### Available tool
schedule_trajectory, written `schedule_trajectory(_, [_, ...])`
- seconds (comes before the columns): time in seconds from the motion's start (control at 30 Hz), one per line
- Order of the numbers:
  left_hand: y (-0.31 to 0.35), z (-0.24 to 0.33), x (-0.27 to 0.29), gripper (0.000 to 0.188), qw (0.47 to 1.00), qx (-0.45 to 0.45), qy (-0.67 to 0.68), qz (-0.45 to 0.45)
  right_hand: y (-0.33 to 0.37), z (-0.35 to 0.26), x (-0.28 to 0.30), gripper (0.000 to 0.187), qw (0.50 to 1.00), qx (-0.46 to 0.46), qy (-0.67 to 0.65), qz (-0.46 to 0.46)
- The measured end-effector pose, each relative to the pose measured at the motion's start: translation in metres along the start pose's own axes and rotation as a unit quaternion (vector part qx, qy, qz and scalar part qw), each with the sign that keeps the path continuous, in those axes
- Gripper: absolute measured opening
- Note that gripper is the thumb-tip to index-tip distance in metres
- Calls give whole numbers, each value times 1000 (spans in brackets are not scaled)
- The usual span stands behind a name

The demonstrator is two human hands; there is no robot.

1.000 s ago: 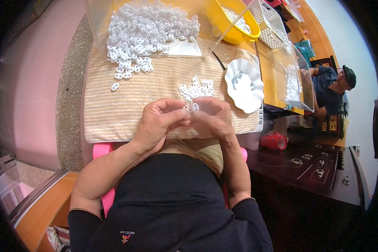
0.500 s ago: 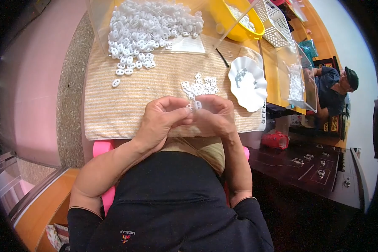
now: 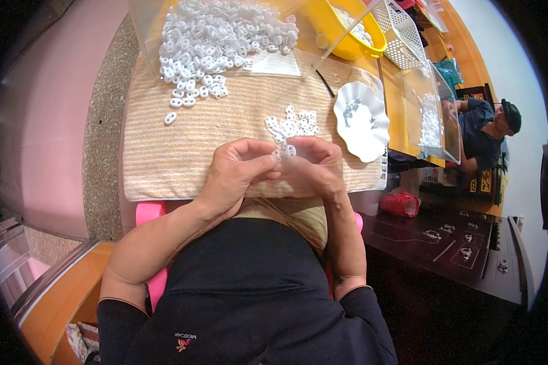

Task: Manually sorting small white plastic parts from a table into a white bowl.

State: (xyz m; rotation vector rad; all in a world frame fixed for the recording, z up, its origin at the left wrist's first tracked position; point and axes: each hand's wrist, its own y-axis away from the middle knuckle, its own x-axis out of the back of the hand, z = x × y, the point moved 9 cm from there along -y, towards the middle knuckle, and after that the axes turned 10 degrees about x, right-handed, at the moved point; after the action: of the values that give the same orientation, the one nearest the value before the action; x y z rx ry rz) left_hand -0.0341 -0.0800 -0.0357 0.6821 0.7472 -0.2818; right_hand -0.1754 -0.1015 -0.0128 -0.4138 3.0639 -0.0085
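Note:
Both hands meet over the near part of a striped beige towel [image 3: 164, 164]. My left hand [image 3: 234, 176] pinches a small white plastic piece [image 3: 276, 154] between thumb and forefinger. Close beside it, my right hand [image 3: 323, 170] grips a white oval two-holed plastic piece [image 3: 291, 151]; its thumb is blurred. Whether the two pieces touch is unclear. Just beyond the fingertips lies a small cluster of white holed pieces [image 3: 295, 123]. Farther left, a large heap of white two-holed ovals [image 3: 219, 36] spills from a clear bin onto the towel.
Right of the cluster sits a white wavy-rimmed dish [image 3: 368, 143] with small grey bits. A black stick [image 3: 325, 83] lies beside it. Behind are a yellow basin [image 3: 371, 48] and a white perforated basket [image 3: 399, 30]. At right, a person [image 3: 481, 125] sits by another clear bin [image 3: 449, 131].
Both hands keep nearly the same pinching pose. The white oval in my right fingers has tilted slightly, and the whole view has shifted a little.

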Motion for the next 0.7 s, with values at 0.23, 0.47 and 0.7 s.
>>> schedule_trajectory(0.23, [-1, -1, 0, 16, 1000, 2, 6, 0, 0, 0, -1, 29, 1000, -2, -2, 10])
schedule_trajectory(0.47, [-2, -2, 1, 13, 1000, 3, -16, -7, 0, -2, -6, 31, 1000, -4, -5, -7])
schedule_trajectory(0.7, [-3, -3, 0, 12, 1000, -2, -21, -14, 2, 2, -3, 29, 1000, -12, 10, -3])
